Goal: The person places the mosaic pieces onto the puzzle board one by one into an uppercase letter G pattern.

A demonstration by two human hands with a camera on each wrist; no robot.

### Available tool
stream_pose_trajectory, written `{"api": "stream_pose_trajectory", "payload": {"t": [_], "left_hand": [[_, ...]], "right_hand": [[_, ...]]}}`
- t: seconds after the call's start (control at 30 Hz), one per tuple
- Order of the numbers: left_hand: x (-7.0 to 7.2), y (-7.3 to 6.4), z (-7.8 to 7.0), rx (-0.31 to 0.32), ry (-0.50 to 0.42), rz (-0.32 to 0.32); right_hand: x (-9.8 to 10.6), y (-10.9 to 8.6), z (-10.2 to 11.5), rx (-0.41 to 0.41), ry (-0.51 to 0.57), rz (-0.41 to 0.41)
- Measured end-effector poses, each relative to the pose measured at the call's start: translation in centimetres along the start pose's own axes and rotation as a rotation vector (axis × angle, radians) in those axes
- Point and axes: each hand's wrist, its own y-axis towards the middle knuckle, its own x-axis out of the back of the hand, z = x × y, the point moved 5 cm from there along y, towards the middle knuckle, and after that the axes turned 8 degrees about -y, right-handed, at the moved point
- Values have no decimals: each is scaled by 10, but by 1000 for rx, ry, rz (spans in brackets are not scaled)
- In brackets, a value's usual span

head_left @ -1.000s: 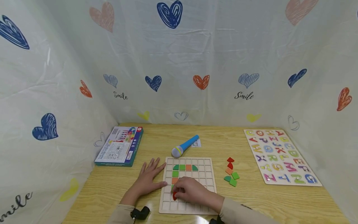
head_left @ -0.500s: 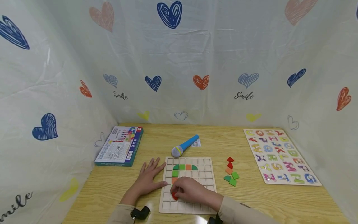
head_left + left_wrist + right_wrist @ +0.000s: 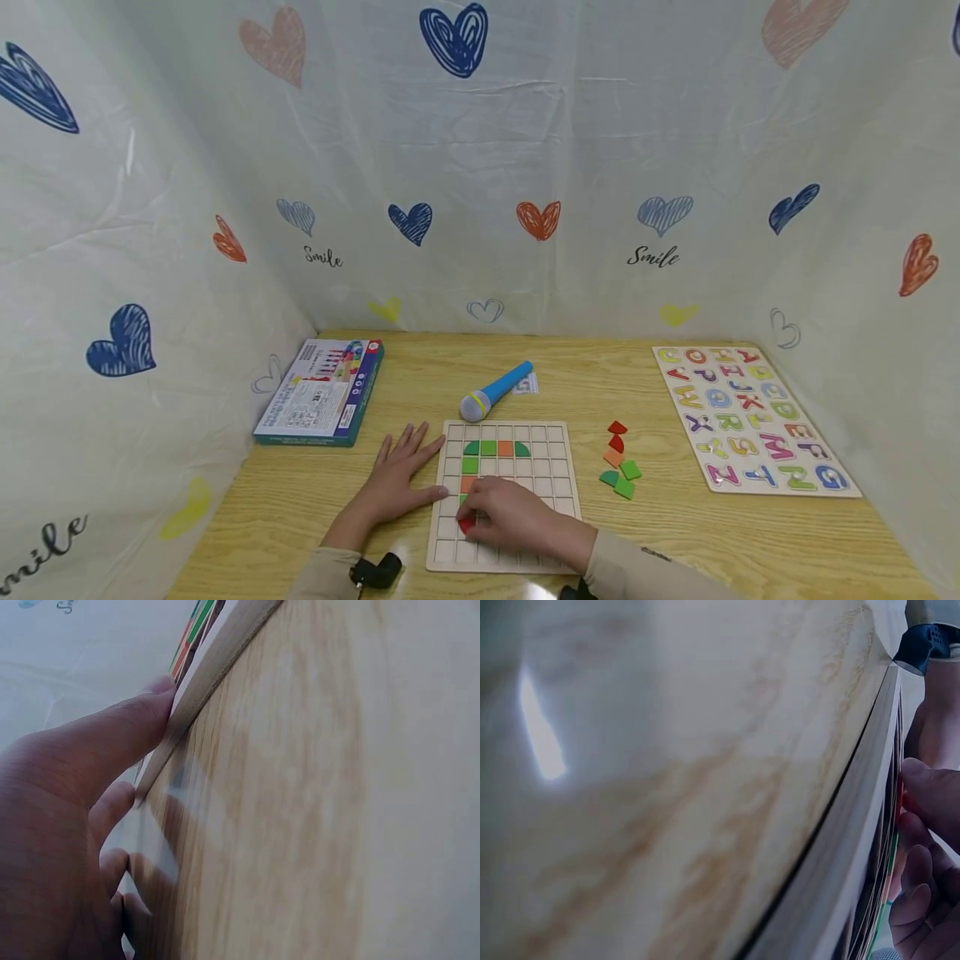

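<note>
the right hand (image 3: 513, 517) has its thumb and bent fingers closed in a pinch on a red piece (image 3: 467, 526), which sits at the lower left of a wooden grid board (image 3: 557, 468). the left hand (image 3: 399, 483) lies flat with fingers spread on the counter (image 3: 258, 521), its thumb touching the board's left edge and holding nothing. above the red piece, a column of green and orange squares (image 3: 469, 483) runs up to a row with rounded dark green pieces (image 3: 522, 450) at its two ends. right of the board lie loose pieces (image 3: 613, 457) in red, orange and green.

the cloth backdrop (image 3: 480, 150) carries hearts and the word "smile" twice on the back wall; at lower left the visible letters read "mile". the letter board (image 3: 744, 480) at right shows colored capitals, among them o, p, v, w, x, k, m, z, t, n and g. the box (image 3: 318, 392) at left is covered in print too small to read. a blue toy microphone (image 3: 497, 391) lies partly over a small printed card (image 3: 529, 383), its markings illegible.
</note>
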Motion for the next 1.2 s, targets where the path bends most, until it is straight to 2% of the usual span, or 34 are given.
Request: {"api": "stream_pose_trajectory", "payload": {"t": [0.33, 0.83, 0.97, 1.2], "left_hand": [[0, 0, 0, -2, -3, 0], [-1, -1, 0, -7, 0, 2], [0, -2, 0, -7, 3, 1], [0, -1, -1, -3, 8, -2]], "right_hand": [[0, -2, 3, -45, -27, 12], [-2, -3, 2, -38, -13, -7], [3, -6, -3, -76, 38, 6], [14, -16, -21, -149, 91, -18]]}}
